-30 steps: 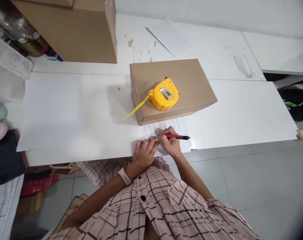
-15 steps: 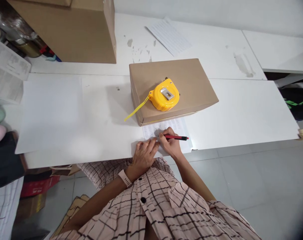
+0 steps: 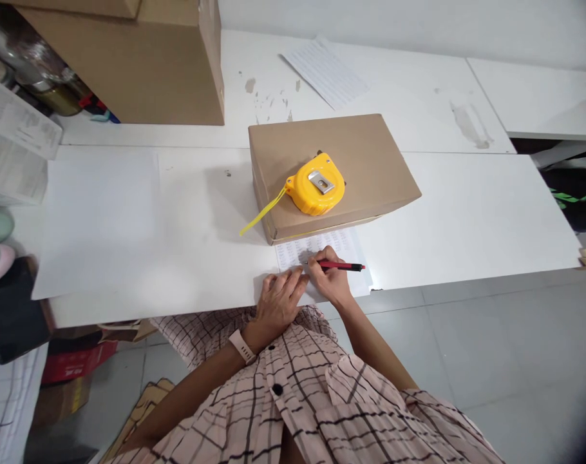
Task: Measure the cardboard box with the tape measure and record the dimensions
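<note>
I am taking the cardboard box (image 3: 370, 151) as my landmark on the white desk (image 3: 476, 219). Just in front of it, a printed sheet (image 3: 289, 252) is lying with its far edge meeting the box's near side; whether it is running underneath, I am not able to tell. Over that sheet my right hand (image 3: 330, 276) is closing its fingers around a red and black pen (image 3: 345, 265), its tail pointing right. I am not managing to see whether the tip is touching the paper. My left hand (image 3: 279, 299) is resting palm down beside it, in front of the box's near left corner, fingers lightly spread and gripping nothing. On top of the box, a yellow tape measure (image 3: 317, 194) is sitting clip up, its strap (image 3: 268, 209) hanging past the box's left side. Left of the box, a blank sheet (image 3: 100, 225) is lying flat; behind the box, another printed sheet (image 3: 326, 72) is lying askew.
</note>
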Demonstrator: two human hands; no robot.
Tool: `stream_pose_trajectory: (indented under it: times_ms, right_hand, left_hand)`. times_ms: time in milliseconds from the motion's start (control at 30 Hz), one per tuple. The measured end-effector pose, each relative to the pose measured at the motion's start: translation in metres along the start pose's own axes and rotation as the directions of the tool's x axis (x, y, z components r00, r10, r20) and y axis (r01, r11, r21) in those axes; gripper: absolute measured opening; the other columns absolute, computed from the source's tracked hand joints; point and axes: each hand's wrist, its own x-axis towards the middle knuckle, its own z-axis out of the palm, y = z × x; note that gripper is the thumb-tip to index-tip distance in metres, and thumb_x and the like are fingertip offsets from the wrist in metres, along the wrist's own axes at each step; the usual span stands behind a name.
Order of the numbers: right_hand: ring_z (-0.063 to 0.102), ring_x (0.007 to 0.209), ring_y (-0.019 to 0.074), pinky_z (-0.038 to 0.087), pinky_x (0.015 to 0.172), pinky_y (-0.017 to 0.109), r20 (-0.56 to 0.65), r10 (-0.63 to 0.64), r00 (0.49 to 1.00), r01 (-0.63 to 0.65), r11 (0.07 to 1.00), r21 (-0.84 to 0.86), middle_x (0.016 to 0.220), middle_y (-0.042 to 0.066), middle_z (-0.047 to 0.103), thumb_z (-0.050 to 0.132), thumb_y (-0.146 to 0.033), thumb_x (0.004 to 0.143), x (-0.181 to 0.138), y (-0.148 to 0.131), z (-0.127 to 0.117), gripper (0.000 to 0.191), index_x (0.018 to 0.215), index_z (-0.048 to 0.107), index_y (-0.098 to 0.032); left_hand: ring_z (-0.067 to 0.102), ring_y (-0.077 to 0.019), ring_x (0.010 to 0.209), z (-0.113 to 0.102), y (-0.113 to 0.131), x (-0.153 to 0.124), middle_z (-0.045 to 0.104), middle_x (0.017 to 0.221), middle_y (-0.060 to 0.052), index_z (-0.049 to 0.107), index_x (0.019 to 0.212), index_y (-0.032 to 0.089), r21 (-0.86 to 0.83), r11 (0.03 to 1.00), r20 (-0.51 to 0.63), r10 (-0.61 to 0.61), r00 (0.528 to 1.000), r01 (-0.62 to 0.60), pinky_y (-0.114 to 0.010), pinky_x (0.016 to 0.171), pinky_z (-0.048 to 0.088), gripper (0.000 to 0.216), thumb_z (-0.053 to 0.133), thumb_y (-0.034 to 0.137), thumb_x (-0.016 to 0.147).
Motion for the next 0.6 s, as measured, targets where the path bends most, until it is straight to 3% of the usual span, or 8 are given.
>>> stream_pose_trajectory:
  times_ms: [600]
  right_hand:
    - [0.041, 0.056, 0.0111, 0.036, 0.057, 0.027, -0.013, -0.015, 1.000, 0.015, 1.000, 0.002, 0.060, -0.006, 0.046, 0.059, -0.029, 0.085, 0.0007, -0.0007, -0.0011, 0.022, 0.070, 0.043, -0.024]
  left_hand:
    - [0.054, -0.0286, 0.130, 0.0003, -0.0009, -0.0005, 0.058, 0.150, -0.013, 0.056, 0.145, 0.019, 0.032, 0.999, 0.090, -0.002, 0.996, -0.001, -0.044, 0.102, 0.042, 0.054, 0.057, 0.047, 0.099]
